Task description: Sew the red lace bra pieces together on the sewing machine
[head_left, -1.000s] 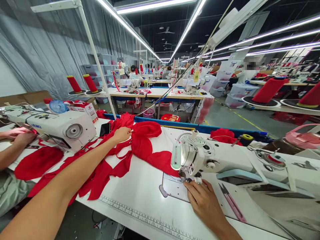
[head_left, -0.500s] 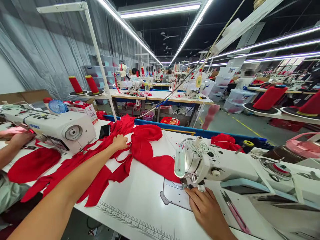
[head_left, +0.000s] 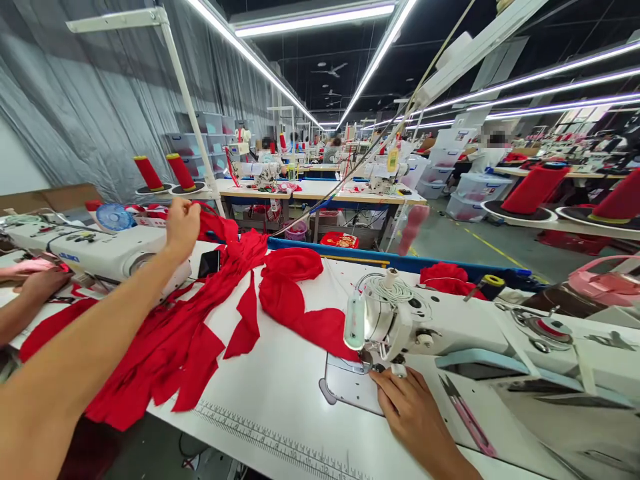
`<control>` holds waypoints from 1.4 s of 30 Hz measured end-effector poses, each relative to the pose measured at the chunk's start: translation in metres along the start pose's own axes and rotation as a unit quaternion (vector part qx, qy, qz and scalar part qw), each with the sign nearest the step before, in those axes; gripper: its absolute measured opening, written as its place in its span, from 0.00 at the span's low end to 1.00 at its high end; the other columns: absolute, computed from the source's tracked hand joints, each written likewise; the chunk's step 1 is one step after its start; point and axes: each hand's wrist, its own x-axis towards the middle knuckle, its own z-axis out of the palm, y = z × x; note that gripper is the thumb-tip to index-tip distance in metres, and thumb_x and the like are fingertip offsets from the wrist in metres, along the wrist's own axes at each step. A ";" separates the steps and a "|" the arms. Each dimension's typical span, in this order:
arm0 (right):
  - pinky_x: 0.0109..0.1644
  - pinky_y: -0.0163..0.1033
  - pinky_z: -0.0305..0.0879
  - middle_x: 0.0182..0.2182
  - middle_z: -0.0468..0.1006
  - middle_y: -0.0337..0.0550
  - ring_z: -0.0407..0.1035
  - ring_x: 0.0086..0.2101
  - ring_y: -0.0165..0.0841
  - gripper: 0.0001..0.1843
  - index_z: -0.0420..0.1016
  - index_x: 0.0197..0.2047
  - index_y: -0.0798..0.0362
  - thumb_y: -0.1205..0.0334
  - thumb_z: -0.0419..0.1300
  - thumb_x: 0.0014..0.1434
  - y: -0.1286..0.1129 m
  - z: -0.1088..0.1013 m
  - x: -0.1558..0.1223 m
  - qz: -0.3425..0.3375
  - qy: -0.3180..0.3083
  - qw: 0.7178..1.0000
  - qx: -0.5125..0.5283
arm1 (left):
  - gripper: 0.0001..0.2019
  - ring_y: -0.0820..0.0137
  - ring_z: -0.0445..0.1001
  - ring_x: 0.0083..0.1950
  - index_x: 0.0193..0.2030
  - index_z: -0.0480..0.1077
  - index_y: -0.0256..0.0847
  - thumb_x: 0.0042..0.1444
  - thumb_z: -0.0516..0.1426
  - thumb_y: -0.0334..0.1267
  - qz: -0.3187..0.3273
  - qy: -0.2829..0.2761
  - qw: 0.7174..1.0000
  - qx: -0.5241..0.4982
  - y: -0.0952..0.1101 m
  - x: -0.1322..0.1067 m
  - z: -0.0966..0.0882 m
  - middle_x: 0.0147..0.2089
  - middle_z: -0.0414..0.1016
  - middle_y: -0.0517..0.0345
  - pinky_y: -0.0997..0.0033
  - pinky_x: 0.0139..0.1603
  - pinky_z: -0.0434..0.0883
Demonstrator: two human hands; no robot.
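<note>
My left hand (head_left: 182, 222) is raised above the table, closed on a piece of red fabric (head_left: 220, 267) that hangs from it down onto the pile of red pieces (head_left: 165, 347). My right hand (head_left: 407, 410) lies on the white table beside the needle plate (head_left: 347, 385) of my sewing machine (head_left: 450, 327), fingertips at the presser foot; whether it holds anything I cannot make out. More red fabric (head_left: 300, 303) runs from the pile to the needle.
A second sewing machine (head_left: 95, 250) stands at the left, where another person's hand (head_left: 37, 283) rests. A phone (head_left: 209, 263) lies behind the pile. Pink snips (head_left: 465, 417) lie to the right of my hand. Red thread cones (head_left: 537, 188) stand on racks.
My left hand has closed on the red fabric and lifted it up and to the left off the table. The right hand has stayed at the presser foot.
</note>
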 end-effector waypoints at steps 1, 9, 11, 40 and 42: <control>0.49 0.47 0.61 0.31 0.78 0.44 0.71 0.35 0.36 0.20 0.78 0.46 0.53 0.72 0.44 0.69 -0.001 0.000 0.001 0.003 0.003 1.000 0.006 | 0.09 0.71 0.71 0.38 0.45 0.68 0.32 0.67 0.52 0.36 -0.002 0.010 0.999 -0.035 0.011 0.002 -0.012 0.40 0.72 0.56 0.67 0.42 0.72; 0.41 0.42 0.64 0.31 0.75 0.44 0.68 0.33 0.35 0.17 0.77 0.48 0.52 0.72 0.48 0.67 -0.033 -0.029 0.019 0.017 -0.010 0.989 0.145 | 0.11 0.71 0.70 0.35 0.25 0.65 0.41 0.53 0.59 0.42 0.067 -0.282 0.931 -0.224 0.057 -0.112 -0.089 0.28 0.70 0.63 0.74 0.35 0.67; 0.40 0.40 0.66 0.33 0.75 0.44 0.69 0.35 0.35 0.18 0.75 0.53 0.48 0.69 0.48 0.69 -0.057 -0.040 0.026 0.049 -0.045 0.960 0.273 | 0.12 0.70 0.71 0.34 0.27 0.67 0.41 0.57 0.58 0.44 0.057 -0.463 0.862 -0.198 0.060 -0.159 -0.090 0.28 0.71 0.63 0.72 0.36 0.68; 0.25 0.35 0.61 0.24 0.77 0.39 0.67 0.22 0.31 0.16 0.81 0.39 0.51 0.58 0.51 0.68 -0.029 -0.132 0.023 0.282 -0.309 0.843 0.338 | 0.23 0.78 0.44 0.22 0.30 0.64 0.41 0.52 0.62 0.60 -0.103 -0.813 0.550 -0.164 0.013 -0.221 0.007 0.21 0.53 0.67 0.73 0.22 0.40; 0.28 0.37 0.65 0.29 0.78 0.42 0.70 0.25 0.33 0.15 0.81 0.41 0.48 0.56 0.52 0.68 -0.031 -0.132 0.017 0.265 -0.284 0.871 0.300 | 0.25 0.80 0.42 0.20 0.28 0.60 0.41 0.51 0.62 0.61 -0.143 -0.790 0.570 -0.178 0.008 -0.222 0.008 0.21 0.54 0.68 0.73 0.22 0.38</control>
